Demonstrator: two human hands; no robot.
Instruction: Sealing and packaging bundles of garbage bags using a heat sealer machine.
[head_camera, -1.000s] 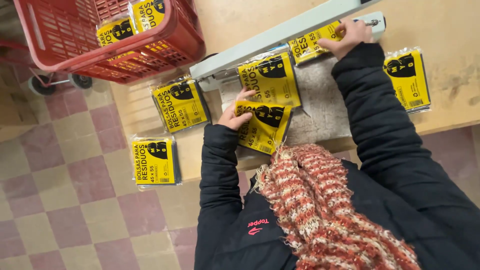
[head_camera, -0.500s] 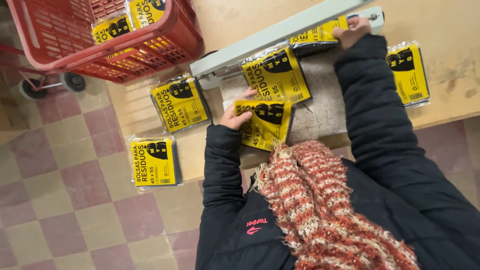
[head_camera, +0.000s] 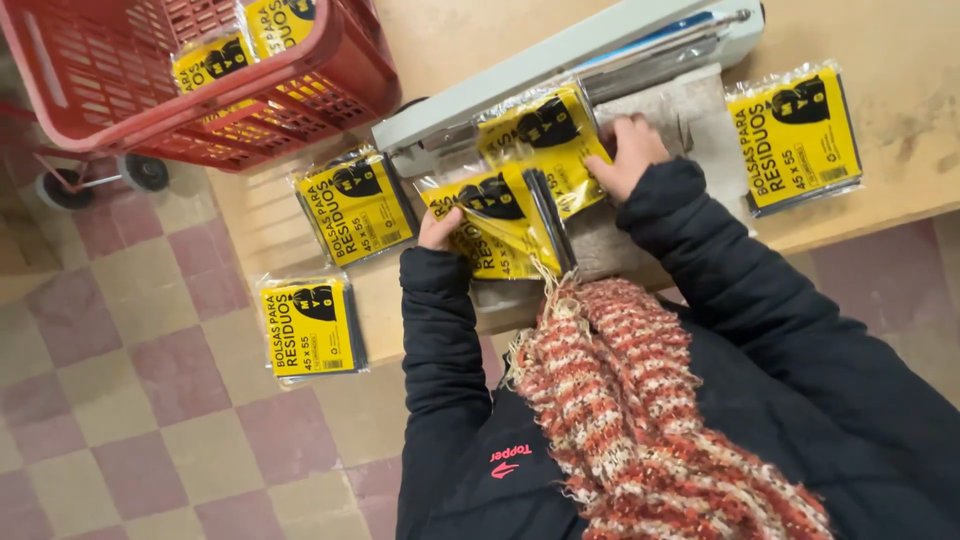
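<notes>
item: yellow-and-black flat packets of folded bags in clear wrap, on a pale wooden bench (head_camera: 900, 190). left hand (head_camera: 442, 228) grips the left edge of a tilted packet (head_camera: 497, 222) at the near edge of the bench, fingers closed on it. right hand (head_camera: 628, 155) rests on a second packet (head_camera: 545, 140) just beyond, fingertips pressing its right edge; whether it pinches it cannot be told. both packets lie on a grey cloth pad (head_camera: 680, 115), before a long white bar sealer (head_camera: 560, 65) at the far side. one packet (head_camera: 797, 135) lies to the right on the bench, one (head_camera: 352, 205) to the left; another (head_camera: 308, 325) lies on the checked floor (head_camera: 130, 400), near left. container: red plastic basket on wheels (head_camera: 330, 70), far left, holding more such packets (head_camera: 212, 60).
</notes>
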